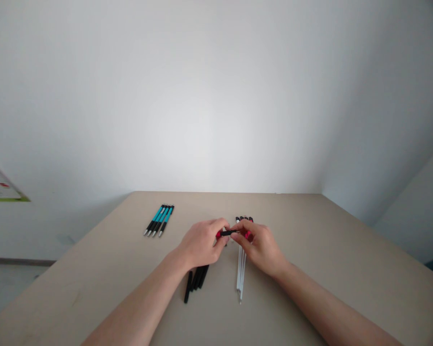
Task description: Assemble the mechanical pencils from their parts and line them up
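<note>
My left hand [202, 242] is closed on a red and black pen [226, 233], held level above the table. My right hand [263, 246] pinches at the right end of this pen with thumb and forefinger; whether it grips the pen itself or a small part at its tip is too small to tell. Below my right hand lie several thin white pen refills [241, 274], side by side. Several black tubes [199, 278] rest beneath my left wrist, partly covered by it. Just past my right fingers, black-ended pieces [245, 218] show, with some red partly hidden behind the hand.
Several assembled blue and black pens [159, 221] with silver tips lie in a row at the back left of the beige table [310, 250]. A white wall [216, 96] rises behind the table's far edge. A poster [0, 185] hangs at far left.
</note>
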`<state>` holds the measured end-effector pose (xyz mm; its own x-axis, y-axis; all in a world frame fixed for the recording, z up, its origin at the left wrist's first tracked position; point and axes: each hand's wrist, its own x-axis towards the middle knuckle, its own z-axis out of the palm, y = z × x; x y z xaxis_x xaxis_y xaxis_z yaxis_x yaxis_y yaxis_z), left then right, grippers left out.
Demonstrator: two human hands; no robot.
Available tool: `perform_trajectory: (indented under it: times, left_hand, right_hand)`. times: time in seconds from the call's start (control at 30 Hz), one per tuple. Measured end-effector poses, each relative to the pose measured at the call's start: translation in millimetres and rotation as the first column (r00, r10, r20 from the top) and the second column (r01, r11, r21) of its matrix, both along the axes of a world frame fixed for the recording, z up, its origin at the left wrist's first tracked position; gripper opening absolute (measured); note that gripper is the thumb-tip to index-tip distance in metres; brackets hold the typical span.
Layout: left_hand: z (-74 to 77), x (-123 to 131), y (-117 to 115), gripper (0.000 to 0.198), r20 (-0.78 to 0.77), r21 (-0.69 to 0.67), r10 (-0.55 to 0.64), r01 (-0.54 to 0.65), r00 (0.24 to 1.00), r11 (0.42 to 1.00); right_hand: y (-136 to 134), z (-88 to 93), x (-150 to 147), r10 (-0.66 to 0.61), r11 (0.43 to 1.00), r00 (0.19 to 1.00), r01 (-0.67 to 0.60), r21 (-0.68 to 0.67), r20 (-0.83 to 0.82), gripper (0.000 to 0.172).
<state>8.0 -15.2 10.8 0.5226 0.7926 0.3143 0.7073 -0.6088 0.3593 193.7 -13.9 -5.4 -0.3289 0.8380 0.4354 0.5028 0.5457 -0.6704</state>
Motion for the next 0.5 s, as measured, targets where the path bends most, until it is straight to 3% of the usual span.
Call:
perform_trajectory:
  times: [0.13, 0.5]
  left_hand:
    - [-1.4, 1.2, -1.7, 0.022, -0.017, 0.013, 0.041, -0.041, 0.999, 0.999]
    - [-1.7, 5.2, -1.6, 0.024, -0.062, 0.0, 0.05, -0.05, 0.997, 0.999]
  right_hand:
    - [-1.6, -0.1, 0.0, -0.012, 1.0, 1.0, 0.012, -0.004, 0.018, 0.013]
    - [0.6, -0.6, -0.1, 0.011, 1.0, 0.997, -0.009, -0.021, 0.08, 0.024]
